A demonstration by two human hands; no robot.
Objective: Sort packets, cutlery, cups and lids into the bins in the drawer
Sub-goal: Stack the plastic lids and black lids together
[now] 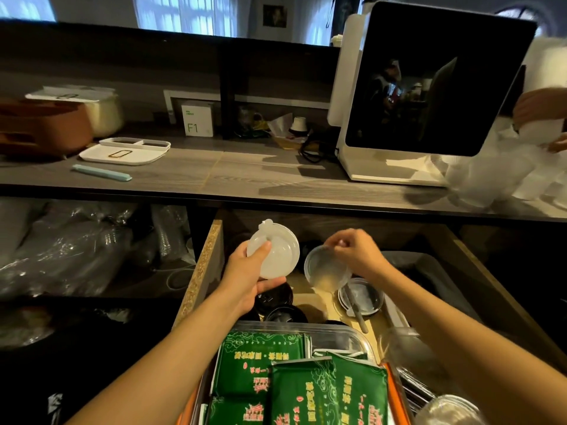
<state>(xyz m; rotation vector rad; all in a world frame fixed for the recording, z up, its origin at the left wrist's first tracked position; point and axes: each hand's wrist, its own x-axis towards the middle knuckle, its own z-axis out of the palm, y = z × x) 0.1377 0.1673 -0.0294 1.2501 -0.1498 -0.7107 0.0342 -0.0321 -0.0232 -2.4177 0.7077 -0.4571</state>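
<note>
Fingers of the right hand (352,250) pinch a clear cup (325,269) tilted just above the clear lids (362,297), while the left hand (248,271) grips white lids (277,253) further left.

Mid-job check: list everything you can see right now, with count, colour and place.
lids: small stack, white, in left hand
cup: one, clear, in right hand
clear lids: a few, drawer floor below the cup
black lids: several, drawer under left hand
packets: several, green, clear bin at drawer front
screen: one, black, counter right
tray: one, white, counter left
left hand: grips lids
right hand: pinches cup rim
</note>
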